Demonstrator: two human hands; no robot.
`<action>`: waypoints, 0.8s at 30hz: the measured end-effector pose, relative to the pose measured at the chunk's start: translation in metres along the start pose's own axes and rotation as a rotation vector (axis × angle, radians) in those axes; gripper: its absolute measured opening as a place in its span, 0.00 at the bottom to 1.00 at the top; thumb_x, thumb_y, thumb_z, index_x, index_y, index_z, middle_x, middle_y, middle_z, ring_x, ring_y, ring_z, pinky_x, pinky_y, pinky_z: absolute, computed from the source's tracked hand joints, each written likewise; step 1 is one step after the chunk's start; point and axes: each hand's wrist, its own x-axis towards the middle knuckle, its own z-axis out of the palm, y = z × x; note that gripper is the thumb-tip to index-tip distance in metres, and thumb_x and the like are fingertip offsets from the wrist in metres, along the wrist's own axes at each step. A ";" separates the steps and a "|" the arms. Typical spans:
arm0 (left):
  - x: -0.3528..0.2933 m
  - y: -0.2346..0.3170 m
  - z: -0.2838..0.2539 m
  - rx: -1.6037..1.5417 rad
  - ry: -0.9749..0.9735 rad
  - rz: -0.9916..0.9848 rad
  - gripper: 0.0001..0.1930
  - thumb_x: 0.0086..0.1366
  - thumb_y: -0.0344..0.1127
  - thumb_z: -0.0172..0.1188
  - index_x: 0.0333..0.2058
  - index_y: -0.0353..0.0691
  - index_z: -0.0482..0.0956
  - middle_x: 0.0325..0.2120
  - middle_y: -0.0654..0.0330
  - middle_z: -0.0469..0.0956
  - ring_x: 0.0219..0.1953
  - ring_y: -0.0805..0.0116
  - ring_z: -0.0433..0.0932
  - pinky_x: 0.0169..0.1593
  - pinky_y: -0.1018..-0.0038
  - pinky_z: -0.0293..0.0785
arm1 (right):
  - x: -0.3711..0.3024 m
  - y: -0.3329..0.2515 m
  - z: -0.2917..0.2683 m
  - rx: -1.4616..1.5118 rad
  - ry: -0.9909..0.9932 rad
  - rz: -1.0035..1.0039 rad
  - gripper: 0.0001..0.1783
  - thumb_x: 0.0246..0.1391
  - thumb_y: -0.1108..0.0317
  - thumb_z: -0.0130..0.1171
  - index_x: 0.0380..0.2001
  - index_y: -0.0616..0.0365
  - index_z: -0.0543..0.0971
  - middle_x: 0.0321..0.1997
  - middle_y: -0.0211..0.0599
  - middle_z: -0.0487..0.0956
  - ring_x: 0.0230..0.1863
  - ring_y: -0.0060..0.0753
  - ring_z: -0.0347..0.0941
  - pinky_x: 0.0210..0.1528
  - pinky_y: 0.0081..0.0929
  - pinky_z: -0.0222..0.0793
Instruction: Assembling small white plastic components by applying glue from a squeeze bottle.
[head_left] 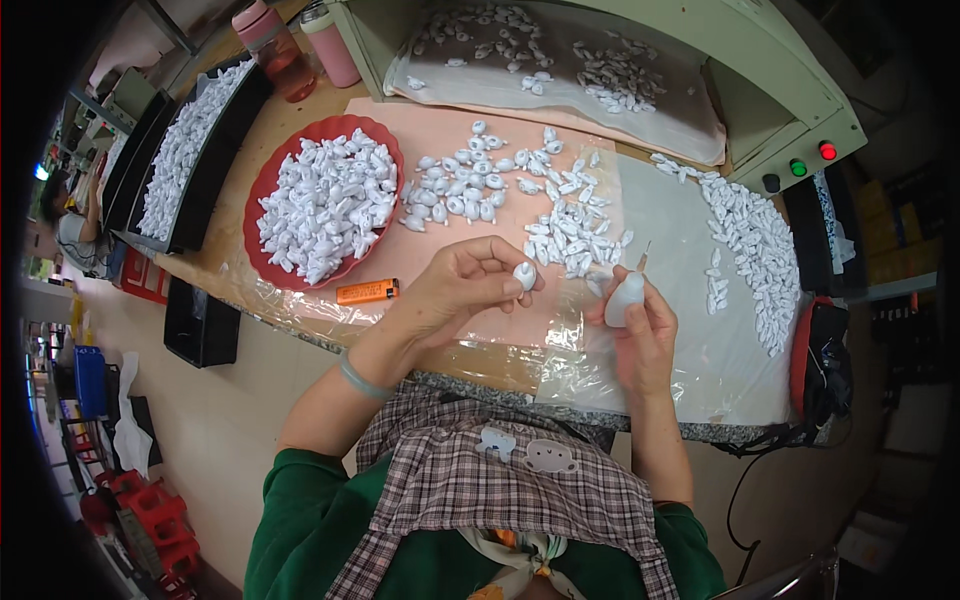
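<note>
Between the thumb and fingers of my left hand [465, 285] is a small white plastic figure part [524, 275], rounded in shape. My right hand [642, 335] grips a white squeeze bottle [625, 300], its thin needle tip [643, 260] pointing up and away from me. The needle and the held part are apart. Just beyond both hands lie loose white parts [570, 240], and farther back a group of rounder white pieces [460, 185] rests on the pink sheet [420, 260]. An orange lighter [367, 291] lies left of my left hand.
A red bowl [250, 225] heaped with white parts stands at left, beside a black tray [190, 235] of more. Many slim white parts [755, 250] lie at right. Behind is a green-grey machine housing [800, 110] with parts inside. Two pink bottles [330, 45] stand at the back left.
</note>
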 end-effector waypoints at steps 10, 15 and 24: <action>-0.024 -0.028 0.012 -0.364 -0.004 -0.139 0.19 0.63 0.26 0.57 0.53 0.32 0.71 0.41 0.50 0.77 0.35 0.70 0.76 0.40 0.82 0.75 | -0.009 -0.010 0.013 0.053 -0.026 0.089 0.22 0.52 0.64 0.63 0.48 0.66 0.76 0.44 0.34 0.71 0.30 0.22 0.67 0.31 0.18 0.63; -0.028 -0.043 0.005 -0.411 -0.045 -0.121 0.19 0.63 0.27 0.57 0.53 0.32 0.71 0.42 0.53 0.75 0.36 0.71 0.75 0.42 0.81 0.75 | -0.014 -0.010 0.013 0.084 -0.032 0.105 0.17 0.52 0.69 0.62 0.45 0.65 0.78 0.44 0.35 0.71 0.31 0.20 0.67 0.32 0.17 0.65; -0.035 -0.042 0.003 -0.407 -0.093 -0.141 0.22 0.65 0.29 0.55 0.57 0.32 0.67 0.43 0.56 0.77 0.40 0.69 0.79 0.45 0.78 0.77 | -0.014 -0.013 0.009 -0.079 0.008 -0.024 0.23 0.48 0.65 0.67 0.45 0.65 0.74 0.42 0.37 0.73 0.30 0.20 0.65 0.30 0.16 0.61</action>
